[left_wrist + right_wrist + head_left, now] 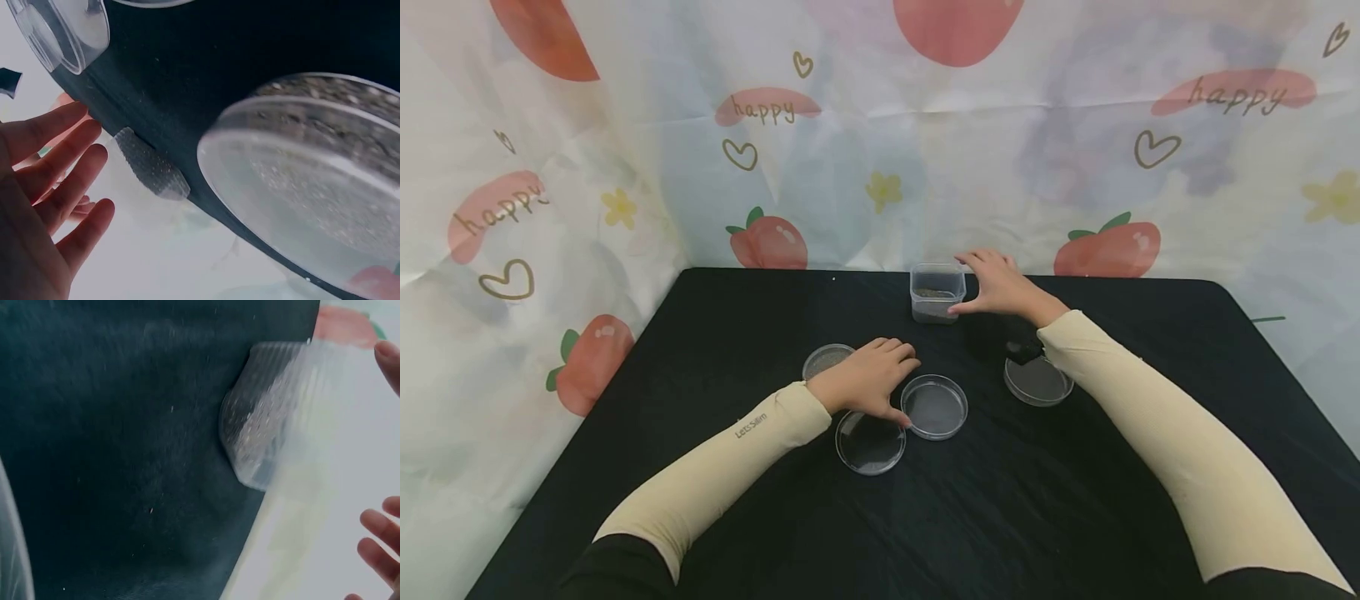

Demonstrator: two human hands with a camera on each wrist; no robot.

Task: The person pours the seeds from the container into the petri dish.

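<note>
Head view puts the clear tub (937,292) at the far edge of the table (1037,492), near the middle, with dark grains in its lower part. The right hand (1000,287) is just to the tub's right, thumb on the near side, fingers on the far side, spread in a wide C; the right wrist view shows a gap, so this hand appears to grip nothing.

The step looks like handling the tub; whether a grasp or a release, the pictures cannot settle. If a grasp, the next move calls for bringing thumb and fingers evenly onto the walls, keeping the tub level so grains stay in.

The right arm stretches far and leftward, its wrist near the right dish (1037,387). The left arm slants in from the near left. The left hand (868,379), back up, hovers by the near dish (871,450), the middle dish (934,407) and the left dish (826,358), fingers extended and apart, holding nothing; whether its thumb touches a rim is unclear.
</note>
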